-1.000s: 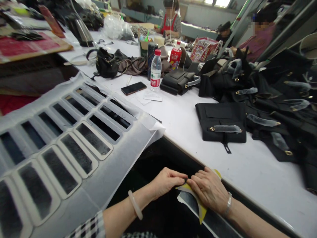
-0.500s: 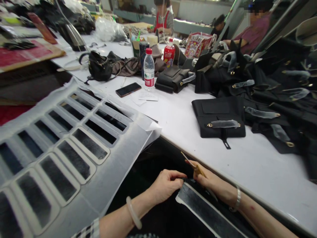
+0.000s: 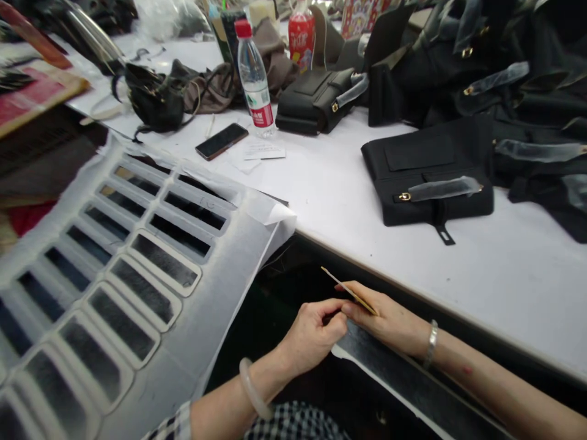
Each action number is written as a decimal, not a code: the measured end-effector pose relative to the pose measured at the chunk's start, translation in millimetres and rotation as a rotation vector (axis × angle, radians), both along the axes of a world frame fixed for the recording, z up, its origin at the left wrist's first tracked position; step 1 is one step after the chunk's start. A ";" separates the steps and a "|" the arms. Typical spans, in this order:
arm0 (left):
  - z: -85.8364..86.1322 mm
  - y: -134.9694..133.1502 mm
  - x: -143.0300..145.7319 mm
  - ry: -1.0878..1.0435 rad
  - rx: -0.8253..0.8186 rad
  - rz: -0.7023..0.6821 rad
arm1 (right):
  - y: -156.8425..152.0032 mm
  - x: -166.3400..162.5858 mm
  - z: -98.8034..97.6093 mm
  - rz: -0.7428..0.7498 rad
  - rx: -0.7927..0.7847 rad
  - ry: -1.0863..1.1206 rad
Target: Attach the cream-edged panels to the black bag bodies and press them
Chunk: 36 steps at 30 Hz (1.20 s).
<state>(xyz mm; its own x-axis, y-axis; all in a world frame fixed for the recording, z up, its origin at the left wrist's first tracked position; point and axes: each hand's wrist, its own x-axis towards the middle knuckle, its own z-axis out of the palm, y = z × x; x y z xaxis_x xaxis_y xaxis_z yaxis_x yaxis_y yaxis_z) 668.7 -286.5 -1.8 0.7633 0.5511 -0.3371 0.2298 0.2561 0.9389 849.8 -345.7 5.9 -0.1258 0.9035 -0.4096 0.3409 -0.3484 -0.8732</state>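
My left hand (image 3: 316,333) and my right hand (image 3: 389,318) meet just below the near edge of the white table (image 3: 348,201). The left fingers are pinched on the end of a long dark strip with pale edges (image 3: 394,373) that runs under my right forearm. In my right hand is a thin yellow card (image 3: 349,291), seen edge-on and pointing up to the left. Both wrists wear bangles.
A white backing sheet with several dark rectangular cut-outs (image 3: 137,263) hangs over the table edge at left. A black bag with a wrapped strap (image 3: 426,177) lies ahead, with more black bags behind. A phone (image 3: 221,140), a water bottle (image 3: 254,79) and a red can (image 3: 301,36) stand further back.
My right hand lifted off the yellow piece and turned it up on edge, baring the dark strip beneath. The view has tilted down and moved closer to the table.
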 end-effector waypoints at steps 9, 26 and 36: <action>-9.6 5.7 -4.5 -0.157 -0.305 -0.004 | -12.1 1.6 0.5 -0.128 -0.030 -0.106; -24.8 -3.7 -4.0 -0.047 -0.231 0.015 | -23.0 8.1 58.0 -0.345 0.120 -0.281; -84.6 -51.9 -4.1 0.176 -0.951 0.253 | -125.2 -103.9 57.4 -1.089 -0.060 0.517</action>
